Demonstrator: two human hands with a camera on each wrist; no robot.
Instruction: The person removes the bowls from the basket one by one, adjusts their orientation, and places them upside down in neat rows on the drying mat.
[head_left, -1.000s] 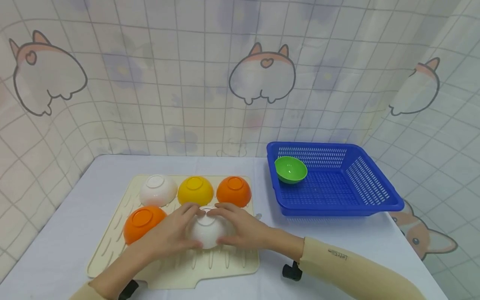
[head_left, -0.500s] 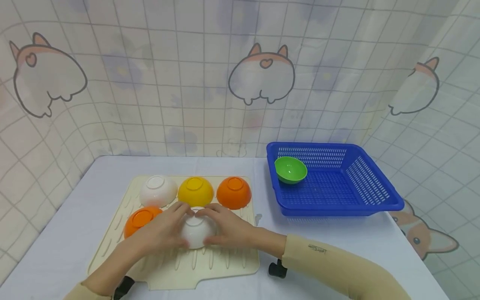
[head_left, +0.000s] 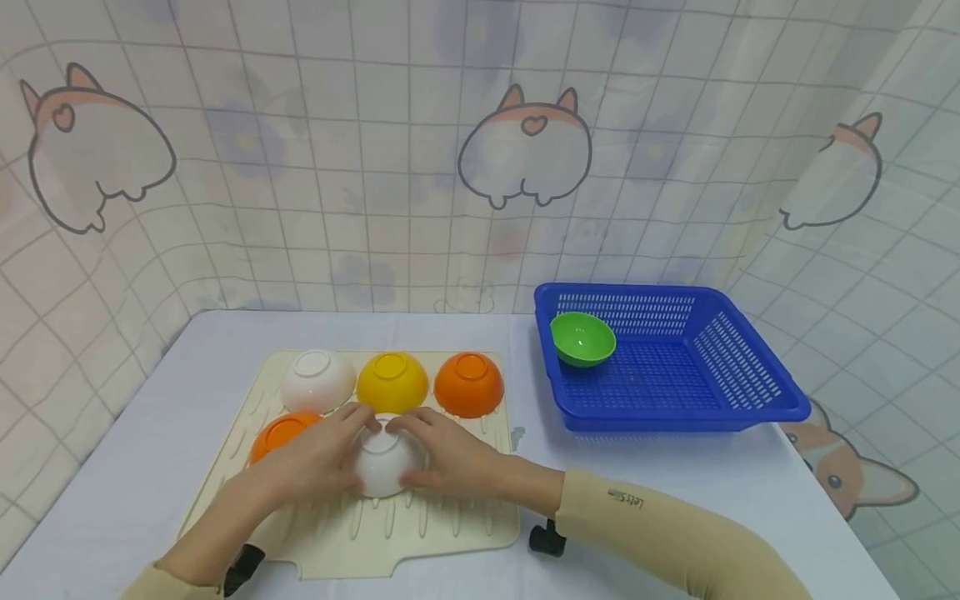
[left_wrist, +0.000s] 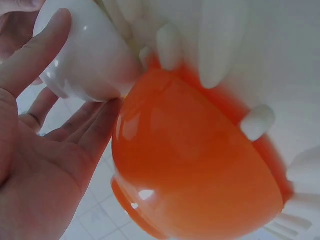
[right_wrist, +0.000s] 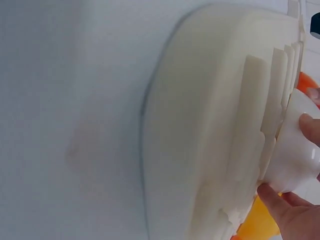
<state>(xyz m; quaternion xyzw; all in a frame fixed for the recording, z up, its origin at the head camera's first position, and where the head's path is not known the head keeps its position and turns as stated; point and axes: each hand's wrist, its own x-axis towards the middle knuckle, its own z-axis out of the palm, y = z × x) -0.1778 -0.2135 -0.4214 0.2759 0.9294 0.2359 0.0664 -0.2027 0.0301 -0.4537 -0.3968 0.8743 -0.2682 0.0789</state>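
An upside-down white bowl point(head_left: 387, 467) stands on the cream ridged drainer board point(head_left: 435, 533), held from both sides. My left hand point(head_left: 322, 457) grips its left side; in the left wrist view the thumb point(left_wrist: 56, 34) lies on the bowl's wall. From the right, my right hand point(head_left: 457, 457) grips the same bowl, fingers near its foot ring and thumb low on the wall. Just left of it, an inverted orange bowl point(head_left: 281, 433) is partly covered by the left hand. Behind stand another white bowl point(head_left: 317, 387), a yellow bowl point(head_left: 392, 387) and an orange bowl point(head_left: 470, 390), all inverted.
At the right of the white-covered table point(head_left: 600, 492) stands a blue plastic basket point(head_left: 675, 414). A green bowl point(head_left: 583, 342) sits upright in its left back corner. A patterned curtain point(head_left: 420, 167) hangs behind the table.
Both hands have shifted the white bowl leftward along the board, towards the front orange bowl. In the last half second the movement is slight. The basket and back row look unchanged.
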